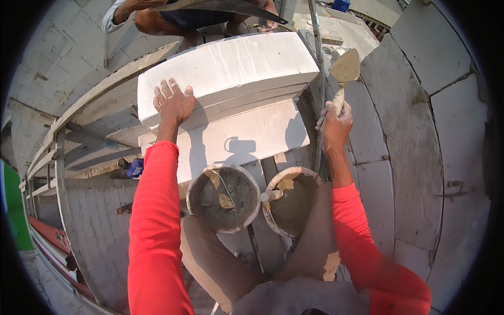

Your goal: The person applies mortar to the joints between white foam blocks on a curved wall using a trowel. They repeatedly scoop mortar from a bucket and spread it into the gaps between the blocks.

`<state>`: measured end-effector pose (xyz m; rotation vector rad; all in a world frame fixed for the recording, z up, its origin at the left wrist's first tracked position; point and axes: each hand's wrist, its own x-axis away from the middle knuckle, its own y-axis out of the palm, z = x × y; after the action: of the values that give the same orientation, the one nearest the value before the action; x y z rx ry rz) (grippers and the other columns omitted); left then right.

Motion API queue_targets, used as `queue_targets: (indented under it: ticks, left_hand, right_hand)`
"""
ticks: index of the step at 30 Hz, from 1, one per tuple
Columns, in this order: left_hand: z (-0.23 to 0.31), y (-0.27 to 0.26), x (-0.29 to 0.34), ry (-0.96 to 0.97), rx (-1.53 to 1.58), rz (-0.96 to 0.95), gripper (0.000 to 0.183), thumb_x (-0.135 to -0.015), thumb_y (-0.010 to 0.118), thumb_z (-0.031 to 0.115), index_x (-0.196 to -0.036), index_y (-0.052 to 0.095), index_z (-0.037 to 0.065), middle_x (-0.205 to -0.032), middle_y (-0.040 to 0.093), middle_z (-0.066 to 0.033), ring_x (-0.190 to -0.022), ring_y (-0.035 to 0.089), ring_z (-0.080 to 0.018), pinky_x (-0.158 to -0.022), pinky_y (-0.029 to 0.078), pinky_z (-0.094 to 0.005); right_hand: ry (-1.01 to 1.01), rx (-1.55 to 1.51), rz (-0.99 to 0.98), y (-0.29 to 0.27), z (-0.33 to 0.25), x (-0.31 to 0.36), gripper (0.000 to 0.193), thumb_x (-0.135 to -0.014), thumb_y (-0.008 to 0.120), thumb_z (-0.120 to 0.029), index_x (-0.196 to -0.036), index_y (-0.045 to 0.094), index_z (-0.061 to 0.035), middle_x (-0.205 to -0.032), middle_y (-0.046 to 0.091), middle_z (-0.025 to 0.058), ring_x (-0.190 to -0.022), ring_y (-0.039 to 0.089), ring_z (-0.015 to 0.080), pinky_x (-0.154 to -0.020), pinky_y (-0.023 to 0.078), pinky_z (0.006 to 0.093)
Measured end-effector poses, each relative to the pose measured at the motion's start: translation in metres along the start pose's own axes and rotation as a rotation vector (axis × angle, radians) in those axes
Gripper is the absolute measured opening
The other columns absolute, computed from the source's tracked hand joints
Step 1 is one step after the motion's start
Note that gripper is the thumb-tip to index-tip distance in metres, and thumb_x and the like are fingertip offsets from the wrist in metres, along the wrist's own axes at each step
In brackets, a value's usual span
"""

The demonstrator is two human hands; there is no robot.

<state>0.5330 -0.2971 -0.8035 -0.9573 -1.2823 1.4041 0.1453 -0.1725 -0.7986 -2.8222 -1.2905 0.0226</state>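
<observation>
My left hand (175,104) lies with fingers spread on the top of a white block (231,63), near its left end. This block rests on other pale blocks (247,131). In my right hand (337,124) is a trowel (345,67), its handle gripped and its mortar-coloured blade pointing up and away, close to the block wall on the right. Between my knees stand two buckets: the left bucket (255,210) has thick grey mortar (210,202) in it, and the right bucket (269,218) contains a wetter grey-brown mix (294,207), with a light handle leaning over its rim.
Beyond the blocks a person (184,18) crouches, with a long hand saw (226,6) across the front. On the right rises a wall of large blocks (415,131) with mortar joints. Wooden rails (63,173) edge the left side, and a thin upright pole (318,58) stands right of the blocks.
</observation>
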Motion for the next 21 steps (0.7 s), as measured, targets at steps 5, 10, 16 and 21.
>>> queue_targets:
  ticks: [5,10,16,21]
  left_hand:
    - [-0.003,0.001,-0.003,0.000,-0.005,-0.033,0.085,-0.105,0.029,0.057,-0.169,0.010,0.005,-0.176,0.004,-0.0218,-0.162,-0.004,-0.0438,-0.128,-0.001,-0.0569]
    - [-0.004,0.004,-0.006,-0.009,-0.037,-0.025,0.091,-0.103,0.029,0.065,-0.169,0.010,0.006,-0.176,0.004,-0.0217,-0.162,-0.003,-0.0437,-0.128,-0.002,-0.0575]
    - [-0.008,0.004,-0.008,0.037,-0.021,-0.025,0.132,-0.082,0.039,0.096,-0.167,0.012,0.000,-0.174,0.007,-0.0274,-0.161,0.001,-0.0479,-0.127,0.001,-0.0619]
    - [-0.009,0.005,-0.011,0.031,-0.061,-0.048,0.147,-0.069,0.043,0.104,-0.167,0.011,0.000,-0.173,0.007,-0.0287,-0.160,0.002,-0.0496,-0.126,0.004,-0.0636]
  right_hand:
    - [0.002,0.389,-0.259,-0.031,0.025,0.067,0.013,-0.090,0.065,-0.011,-0.096,0.065,0.0007,-0.076,0.060,0.0025,-0.062,0.054,0.0108,-0.057,0.046,0.0311]
    - [-0.113,0.359,-0.491,-0.035,0.016,0.090,0.014,-0.088,0.066,-0.011,-0.091,0.065,0.0020,-0.073,0.061,0.0051,-0.070,0.056,0.0131,-0.067,0.049,0.0346]
    - [-0.142,0.594,-0.566,-0.025,0.006,0.117,0.025,-0.084,0.070,-0.020,-0.092,0.065,0.0039,-0.075,0.066,0.0214,-0.067,0.062,0.0300,-0.070,0.051,0.0419]
    - [-0.096,0.499,-0.595,-0.025,0.004,0.127,0.033,-0.084,0.067,-0.024,-0.098,0.067,0.0063,-0.080,0.069,0.0265,-0.079,0.071,0.0418,-0.076,0.054,0.0464]
